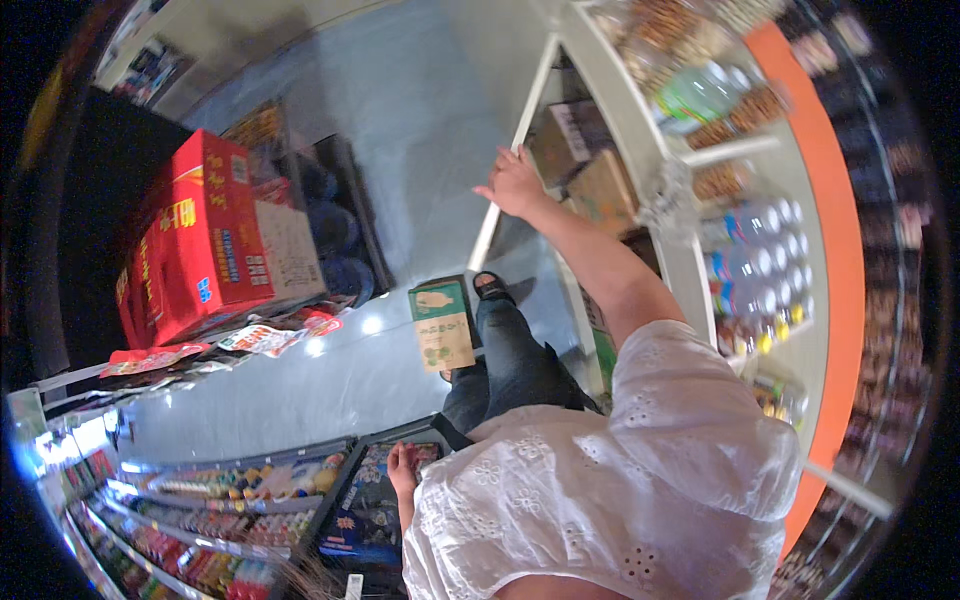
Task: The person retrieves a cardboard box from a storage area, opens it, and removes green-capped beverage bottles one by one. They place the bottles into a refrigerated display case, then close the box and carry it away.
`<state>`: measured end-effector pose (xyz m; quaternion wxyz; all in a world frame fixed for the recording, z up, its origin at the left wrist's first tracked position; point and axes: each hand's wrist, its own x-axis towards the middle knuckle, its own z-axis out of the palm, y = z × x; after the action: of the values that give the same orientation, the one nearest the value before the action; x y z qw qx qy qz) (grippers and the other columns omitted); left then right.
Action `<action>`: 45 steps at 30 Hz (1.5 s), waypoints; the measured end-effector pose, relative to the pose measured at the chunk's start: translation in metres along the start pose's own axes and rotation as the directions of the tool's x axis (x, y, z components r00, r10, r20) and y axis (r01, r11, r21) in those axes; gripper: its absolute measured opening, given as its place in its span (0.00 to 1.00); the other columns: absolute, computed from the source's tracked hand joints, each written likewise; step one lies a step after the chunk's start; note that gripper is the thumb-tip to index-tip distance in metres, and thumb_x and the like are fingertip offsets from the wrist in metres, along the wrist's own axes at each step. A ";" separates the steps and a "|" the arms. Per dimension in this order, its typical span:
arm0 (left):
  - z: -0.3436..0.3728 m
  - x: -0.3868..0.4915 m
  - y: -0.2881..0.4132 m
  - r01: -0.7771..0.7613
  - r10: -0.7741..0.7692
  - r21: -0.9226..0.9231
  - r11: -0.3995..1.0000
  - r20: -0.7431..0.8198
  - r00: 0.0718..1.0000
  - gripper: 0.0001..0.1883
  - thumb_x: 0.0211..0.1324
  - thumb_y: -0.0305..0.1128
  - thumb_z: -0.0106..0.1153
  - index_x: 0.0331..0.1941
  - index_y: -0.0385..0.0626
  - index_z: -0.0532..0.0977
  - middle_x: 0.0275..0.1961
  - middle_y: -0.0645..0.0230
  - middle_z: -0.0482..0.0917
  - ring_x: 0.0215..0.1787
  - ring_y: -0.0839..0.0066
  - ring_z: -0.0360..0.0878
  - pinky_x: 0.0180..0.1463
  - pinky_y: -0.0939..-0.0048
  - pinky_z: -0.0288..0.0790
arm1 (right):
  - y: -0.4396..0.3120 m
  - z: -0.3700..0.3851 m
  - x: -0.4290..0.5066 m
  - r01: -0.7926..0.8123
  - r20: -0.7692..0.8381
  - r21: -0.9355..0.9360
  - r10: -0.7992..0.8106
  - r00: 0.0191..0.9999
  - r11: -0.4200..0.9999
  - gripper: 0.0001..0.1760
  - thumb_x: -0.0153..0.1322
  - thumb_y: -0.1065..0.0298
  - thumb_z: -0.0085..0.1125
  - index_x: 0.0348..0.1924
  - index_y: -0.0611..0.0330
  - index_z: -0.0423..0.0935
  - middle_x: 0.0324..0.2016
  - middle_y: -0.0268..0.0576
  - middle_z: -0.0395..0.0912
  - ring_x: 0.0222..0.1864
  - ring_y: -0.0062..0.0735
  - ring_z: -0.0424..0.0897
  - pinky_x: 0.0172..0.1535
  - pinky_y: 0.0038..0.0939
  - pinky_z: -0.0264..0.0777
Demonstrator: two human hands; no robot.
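My right hand (pixel 512 184) reaches forward, with thumb and fingers apart, over a white bar (pixel 486 236). The fingers overlap the bar; whether they grip it is unclear. Behind the bar, under the white shelving, brown cardboard boxes (pixel 602 191) are stacked. My left hand (pixel 403 466) hangs low at my side, small in the picture. It appears in front of a dark case with packaged goods (pixel 367 514), and its fingers are too small to read. A green and tan carton (pixel 442 326) is near my sandalled feet, partly covering one of them.
White shelves (pixel 686 262) on my right hold plastic bottles (pixel 750 259) and clear containers of brown snacks (pixel 739 120). Across the aisle, large red cartons (pixel 195 240) stand above hanging snack packets (pixel 262 337). Stocked shelves (pixel 217 517) line the lower left. Grey floor (pixel 420 112) runs between.
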<state>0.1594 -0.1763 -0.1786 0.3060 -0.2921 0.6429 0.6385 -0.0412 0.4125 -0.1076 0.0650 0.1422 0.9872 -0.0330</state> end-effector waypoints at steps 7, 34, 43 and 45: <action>-0.077 0.013 -0.097 0.028 -0.028 -0.031 0.999 0.008 1.000 0.12 0.64 0.40 0.55 0.40 0.42 0.73 0.36 0.67 0.82 0.33 0.79 0.78 0.36 0.76 0.72 | 0.039 0.037 -0.173 -0.127 0.269 -0.334 0.224 0.937 0.934 0.20 0.70 0.57 0.47 0.47 0.59 0.80 0.60 0.51 0.67 0.71 0.46 0.49 0.69 0.60 0.28; 0.011 -0.001 -0.088 -0.066 0.059 -0.100 0.993 -0.072 0.996 0.11 0.64 0.39 0.54 0.34 0.43 0.74 0.29 0.71 0.79 0.26 0.80 0.74 0.29 0.77 0.69 | 0.152 -0.055 -0.208 -0.330 -0.463 0.337 0.460 0.758 0.882 0.31 0.64 0.79 0.42 0.61 0.55 0.68 0.65 0.54 0.60 0.64 0.54 0.62 0.66 0.40 0.56; 0.096 -0.009 -0.049 0.095 -0.122 -0.099 0.991 -0.327 0.937 0.17 0.62 0.43 0.54 0.47 0.43 0.73 0.41 0.68 0.83 0.42 0.77 0.81 0.41 0.74 0.71 | 0.117 -0.077 -0.174 0.093 -0.520 0.420 0.156 0.839 0.903 0.23 0.69 0.85 0.42 0.54 0.60 0.75 0.55 0.51 0.74 0.57 0.43 0.73 0.59 0.33 0.65; 0.114 -0.015 -0.034 0.085 -0.140 -0.178 0.980 -0.321 0.937 0.18 0.62 0.44 0.54 0.48 0.44 0.73 0.43 0.69 0.82 0.42 0.77 0.81 0.43 0.73 0.70 | 0.074 -0.079 -0.146 0.254 -0.398 0.504 -0.039 0.917 0.826 0.20 0.70 0.82 0.44 0.53 0.60 0.75 0.53 0.49 0.75 0.55 0.40 0.75 0.58 0.33 0.66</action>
<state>0.1972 -0.0626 -0.1889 0.2049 -0.4558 0.6137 0.6113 0.1095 0.4495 -0.0131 -0.1684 0.0808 0.9386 -0.2901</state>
